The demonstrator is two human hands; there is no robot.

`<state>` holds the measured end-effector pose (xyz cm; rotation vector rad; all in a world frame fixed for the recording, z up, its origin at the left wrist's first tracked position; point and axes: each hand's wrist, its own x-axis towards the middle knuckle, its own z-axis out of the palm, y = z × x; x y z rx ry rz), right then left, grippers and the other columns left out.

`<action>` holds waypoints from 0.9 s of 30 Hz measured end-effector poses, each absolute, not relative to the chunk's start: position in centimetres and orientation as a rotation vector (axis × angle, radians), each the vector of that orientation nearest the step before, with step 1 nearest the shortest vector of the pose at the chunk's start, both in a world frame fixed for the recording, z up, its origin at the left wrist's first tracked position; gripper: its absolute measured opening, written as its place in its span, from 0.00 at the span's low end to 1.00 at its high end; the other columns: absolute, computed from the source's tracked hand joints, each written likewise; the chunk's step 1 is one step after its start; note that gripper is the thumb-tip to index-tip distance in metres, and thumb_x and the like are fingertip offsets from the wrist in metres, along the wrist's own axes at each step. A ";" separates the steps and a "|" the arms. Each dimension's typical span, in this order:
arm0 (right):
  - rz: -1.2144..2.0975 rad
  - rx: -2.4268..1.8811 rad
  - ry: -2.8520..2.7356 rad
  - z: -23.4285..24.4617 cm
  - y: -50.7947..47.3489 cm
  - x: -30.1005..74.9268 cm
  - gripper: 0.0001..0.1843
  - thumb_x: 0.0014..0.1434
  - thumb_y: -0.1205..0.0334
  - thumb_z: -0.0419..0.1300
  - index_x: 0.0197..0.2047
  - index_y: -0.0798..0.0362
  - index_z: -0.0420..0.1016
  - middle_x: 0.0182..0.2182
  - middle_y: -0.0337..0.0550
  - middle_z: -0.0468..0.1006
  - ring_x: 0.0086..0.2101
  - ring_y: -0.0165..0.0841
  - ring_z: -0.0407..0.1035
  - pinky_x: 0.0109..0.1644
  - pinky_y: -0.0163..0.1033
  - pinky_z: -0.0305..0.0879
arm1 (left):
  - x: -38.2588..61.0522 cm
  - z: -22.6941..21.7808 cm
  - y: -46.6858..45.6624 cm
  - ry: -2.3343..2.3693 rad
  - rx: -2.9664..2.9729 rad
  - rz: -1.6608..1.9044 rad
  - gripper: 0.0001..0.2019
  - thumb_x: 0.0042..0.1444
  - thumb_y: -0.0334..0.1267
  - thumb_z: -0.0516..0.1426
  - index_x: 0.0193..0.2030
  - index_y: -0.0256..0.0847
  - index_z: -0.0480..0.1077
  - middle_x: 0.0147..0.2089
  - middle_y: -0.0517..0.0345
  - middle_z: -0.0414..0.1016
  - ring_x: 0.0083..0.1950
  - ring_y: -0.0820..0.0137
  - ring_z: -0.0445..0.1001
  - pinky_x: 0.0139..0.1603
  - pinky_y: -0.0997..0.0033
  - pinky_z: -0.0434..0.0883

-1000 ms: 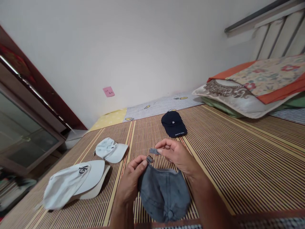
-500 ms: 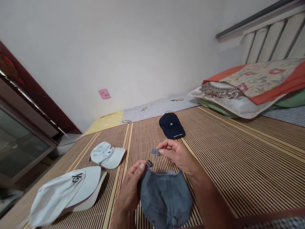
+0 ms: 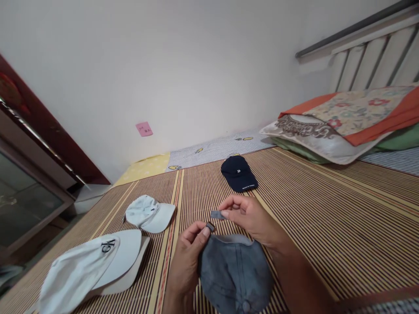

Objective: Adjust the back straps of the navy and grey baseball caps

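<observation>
A grey-blue baseball cap [image 3: 235,270] hangs between my hands at the bottom centre, its back opening facing up and away. My left hand [image 3: 188,250] pinches the strap end that carries a small dark metal buckle [image 3: 210,226]. Between thumb and fingers, my right hand [image 3: 247,216] grips the loose grey strap end [image 3: 216,214], which points left toward the buckle. Strap and buckle are a short gap apart. Just beyond my right hand lies a navy cap [image 3: 238,173].
Left on the striped mat [image 3: 314,218] lie a pale small cap [image 3: 149,213] and white caps [image 3: 88,266], apparently stacked. Pillows [image 3: 327,131] are piled at the back right, below a radiator [image 3: 369,61]. A pink note [image 3: 144,129] is on the wall.
My left hand and the buckle have come slightly closer to the strap end in my right hand. The view has shifted a little, so everything sits slightly further right and lower.
</observation>
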<state>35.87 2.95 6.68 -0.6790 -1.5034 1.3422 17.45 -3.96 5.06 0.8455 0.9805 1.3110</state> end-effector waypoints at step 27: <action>1.475 -0.695 -1.598 8.3 1.6 36.0 0.07 0.55 0.59 0.66 0.33 0.53 0.78 0.29 0.38 0.77 0.30 0.29 0.69 0.34 0.35 0.63 | 17.7 6.1 -4.6 0.933 1.038 1.329 0.10 0.56 0.44 0.68 0.38 0.41 0.78 0.34 0.61 0.74 0.35 0.75 0.69 0.36 0.79 0.66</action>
